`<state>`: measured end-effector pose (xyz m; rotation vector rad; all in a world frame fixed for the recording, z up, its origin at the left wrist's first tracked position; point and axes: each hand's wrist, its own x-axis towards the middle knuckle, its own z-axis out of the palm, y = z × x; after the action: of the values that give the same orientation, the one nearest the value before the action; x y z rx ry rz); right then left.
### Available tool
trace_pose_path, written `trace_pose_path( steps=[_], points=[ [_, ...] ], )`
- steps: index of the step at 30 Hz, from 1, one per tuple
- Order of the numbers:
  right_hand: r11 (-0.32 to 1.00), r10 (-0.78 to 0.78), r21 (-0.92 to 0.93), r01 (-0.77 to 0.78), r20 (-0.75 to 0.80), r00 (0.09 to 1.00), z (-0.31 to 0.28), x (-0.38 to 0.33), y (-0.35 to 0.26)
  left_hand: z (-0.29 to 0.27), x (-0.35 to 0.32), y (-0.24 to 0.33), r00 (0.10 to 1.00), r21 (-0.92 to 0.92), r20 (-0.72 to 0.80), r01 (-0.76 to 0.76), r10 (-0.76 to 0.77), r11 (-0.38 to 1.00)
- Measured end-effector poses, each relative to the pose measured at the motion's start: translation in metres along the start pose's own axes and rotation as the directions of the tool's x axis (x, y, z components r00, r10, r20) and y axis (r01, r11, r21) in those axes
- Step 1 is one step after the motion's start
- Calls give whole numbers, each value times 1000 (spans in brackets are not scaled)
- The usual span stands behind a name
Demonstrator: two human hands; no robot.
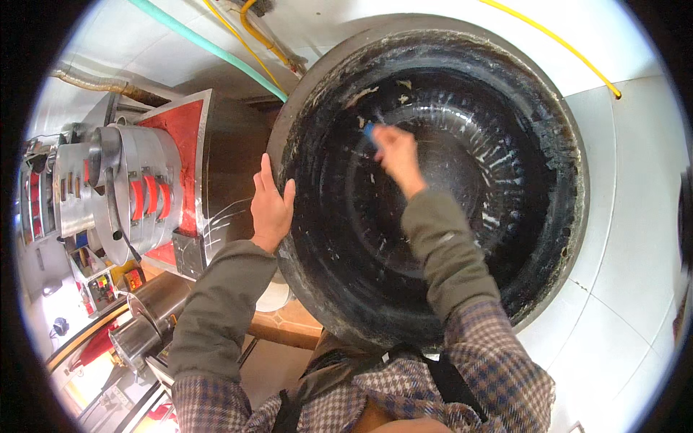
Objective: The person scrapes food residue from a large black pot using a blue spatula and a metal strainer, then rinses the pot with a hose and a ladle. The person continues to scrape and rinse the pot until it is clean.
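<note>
A very large round black vat (505,260) with a thick grey rim stands in front of me. Pale residue streaks its inner wall, and a few light flakes cling to the far left part. Inside it, my right hand (395,150) is closed on a small blue object (369,130) at the far left inner wall. Motion blurs that object, so I cannot make out its exact kind. My left hand (273,206) lies against the left outside of the rim with its fingers stretched out, holding nothing.
Left of the vat, steel pots with red handles (151,195) sit by a red-topped metal unit (189,137). A steel cylinder (162,303) stands nearer. A green hose (209,47) and a yellow pipe (559,40) run along the white walls behind.
</note>
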<state>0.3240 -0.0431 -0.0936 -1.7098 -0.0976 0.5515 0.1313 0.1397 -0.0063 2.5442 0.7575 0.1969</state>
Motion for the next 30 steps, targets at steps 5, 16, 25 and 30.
trace_pose_path(
  steps=[5, 16, 25, 30],
  points=[
    [994, 40, 95, -54, 142, 989, 47, -81, 18, -2, 0, 2, 1000, -10, -4, 0, 0, 1000],
    [922, -383, -94, 377, -374, 844, 42, 16, -18, -1, 0, 0, 1000, 5, -22, -10, 10, 1000],
    [920, 36, 378, 103, -343, 939, 22, 69, 4, -2, 0, 0, 999, -37, 13, 34, -33, 999],
    [949, -41, 282, 144, -342, 939, 0, 67, -37, -4, -1, 0, 1000, -15, -1, 19, -19, 1000]
  ],
)
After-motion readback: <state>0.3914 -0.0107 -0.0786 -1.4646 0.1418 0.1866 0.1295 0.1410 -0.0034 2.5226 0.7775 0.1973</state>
